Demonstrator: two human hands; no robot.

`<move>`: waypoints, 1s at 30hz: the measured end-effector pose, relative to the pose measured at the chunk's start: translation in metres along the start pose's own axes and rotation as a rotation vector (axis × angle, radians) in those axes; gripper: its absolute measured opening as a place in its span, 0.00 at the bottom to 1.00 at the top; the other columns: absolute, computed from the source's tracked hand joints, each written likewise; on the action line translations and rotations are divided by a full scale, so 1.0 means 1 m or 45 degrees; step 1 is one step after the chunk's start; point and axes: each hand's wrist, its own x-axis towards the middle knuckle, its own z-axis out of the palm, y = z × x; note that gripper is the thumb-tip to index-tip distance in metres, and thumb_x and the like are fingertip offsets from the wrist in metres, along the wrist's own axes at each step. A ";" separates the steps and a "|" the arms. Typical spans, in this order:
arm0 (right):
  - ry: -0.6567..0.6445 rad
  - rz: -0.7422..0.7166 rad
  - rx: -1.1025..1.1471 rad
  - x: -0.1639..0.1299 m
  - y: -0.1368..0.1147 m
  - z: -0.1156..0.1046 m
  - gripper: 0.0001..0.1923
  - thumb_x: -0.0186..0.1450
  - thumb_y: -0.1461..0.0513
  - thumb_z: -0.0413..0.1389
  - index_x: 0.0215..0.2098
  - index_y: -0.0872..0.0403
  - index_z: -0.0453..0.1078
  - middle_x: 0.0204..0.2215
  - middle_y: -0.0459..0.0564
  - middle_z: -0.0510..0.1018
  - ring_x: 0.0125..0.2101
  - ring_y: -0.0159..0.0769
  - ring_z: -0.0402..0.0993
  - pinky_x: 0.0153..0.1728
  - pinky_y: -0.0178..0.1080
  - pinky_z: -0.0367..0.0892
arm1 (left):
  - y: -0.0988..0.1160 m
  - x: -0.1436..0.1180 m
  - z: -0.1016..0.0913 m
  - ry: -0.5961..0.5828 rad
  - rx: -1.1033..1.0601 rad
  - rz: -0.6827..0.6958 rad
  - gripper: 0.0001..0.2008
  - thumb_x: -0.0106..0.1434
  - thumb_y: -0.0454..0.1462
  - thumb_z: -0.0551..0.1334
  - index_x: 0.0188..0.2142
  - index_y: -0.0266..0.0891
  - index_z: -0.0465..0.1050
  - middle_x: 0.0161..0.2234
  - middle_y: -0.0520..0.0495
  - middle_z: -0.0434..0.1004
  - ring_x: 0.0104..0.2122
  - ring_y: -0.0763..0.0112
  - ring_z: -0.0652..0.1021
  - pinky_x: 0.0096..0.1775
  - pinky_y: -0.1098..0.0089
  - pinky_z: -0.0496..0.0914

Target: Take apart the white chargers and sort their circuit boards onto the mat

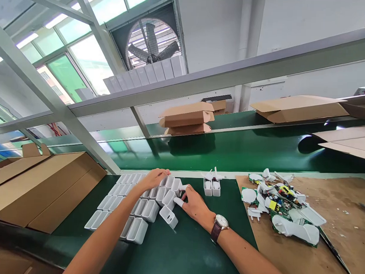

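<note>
So the left hand (153, 178) lies flat on the rows of white plastic charger shells (129, 207) on the green desk (178, 248), while the right hand (195, 204), fingers loosely open, nudges one stray white shell (168, 216) that probably needs lining up next.

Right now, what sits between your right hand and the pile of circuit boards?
In the head view, a pair of upright white charger shells stands on the green mat between the right hand and the circuit-board pile; otherwise bare mat.
</note>
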 end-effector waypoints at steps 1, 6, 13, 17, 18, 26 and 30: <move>-0.003 -0.002 -0.024 -0.001 -0.001 0.000 0.07 0.68 0.62 0.59 0.45 0.53 0.70 0.40 0.49 0.75 0.36 0.36 0.76 0.39 0.38 0.69 | 0.001 0.000 0.001 -0.004 -0.009 -0.003 0.33 0.68 0.60 0.47 0.40 0.41 0.82 0.38 0.45 0.84 0.42 0.54 0.80 0.45 0.62 0.73; -0.024 0.013 -0.160 -0.001 -0.009 -0.001 0.05 0.71 0.60 0.56 0.38 0.53 0.69 0.40 0.50 0.75 0.36 0.37 0.75 0.39 0.38 0.67 | 0.008 -0.003 0.002 0.010 -0.056 -0.002 0.32 0.68 0.59 0.47 0.43 0.41 0.82 0.42 0.45 0.85 0.44 0.55 0.80 0.47 0.61 0.74; -0.045 0.080 -0.290 0.004 -0.014 0.006 0.06 0.72 0.60 0.54 0.40 0.54 0.70 0.40 0.53 0.75 0.35 0.40 0.75 0.36 0.39 0.64 | 0.035 -0.035 -0.008 0.053 -0.068 0.049 0.27 0.69 0.58 0.52 0.52 0.45 0.77 0.55 0.45 0.79 0.55 0.56 0.76 0.53 0.61 0.73; -0.049 0.076 -0.290 0.003 -0.012 0.005 0.03 0.70 0.63 0.54 0.40 0.53 0.70 0.40 0.51 0.74 0.32 0.36 0.73 0.34 0.38 0.63 | 0.046 -0.067 -0.013 -0.028 -0.006 0.252 0.25 0.63 0.58 0.64 0.52 0.47 0.75 0.55 0.44 0.76 0.56 0.56 0.75 0.60 0.56 0.69; -0.048 0.074 -0.285 0.002 -0.012 0.004 0.03 0.69 0.64 0.54 0.41 0.53 0.70 0.40 0.50 0.74 0.32 0.36 0.72 0.34 0.38 0.62 | 0.049 -0.077 -0.012 -0.055 0.010 0.325 0.25 0.61 0.58 0.66 0.51 0.47 0.75 0.55 0.44 0.76 0.57 0.55 0.74 0.60 0.55 0.68; 0.025 0.120 -0.214 0.006 -0.011 -0.002 0.12 0.65 0.69 0.51 0.46 0.54 0.68 0.40 0.51 0.74 0.31 0.35 0.70 0.35 0.37 0.63 | 0.066 -0.135 0.033 0.002 0.353 0.502 0.14 0.63 0.47 0.70 0.37 0.42 0.71 0.44 0.44 0.72 0.47 0.58 0.73 0.49 0.56 0.72; 0.028 0.120 -0.174 0.006 -0.011 -0.003 0.13 0.65 0.68 0.52 0.48 0.53 0.68 0.37 0.48 0.74 0.29 0.35 0.69 0.34 0.37 0.62 | 0.064 -0.146 0.039 0.053 0.416 0.522 0.05 0.69 0.35 0.62 0.35 0.41 0.68 0.45 0.43 0.71 0.48 0.58 0.73 0.51 0.55 0.71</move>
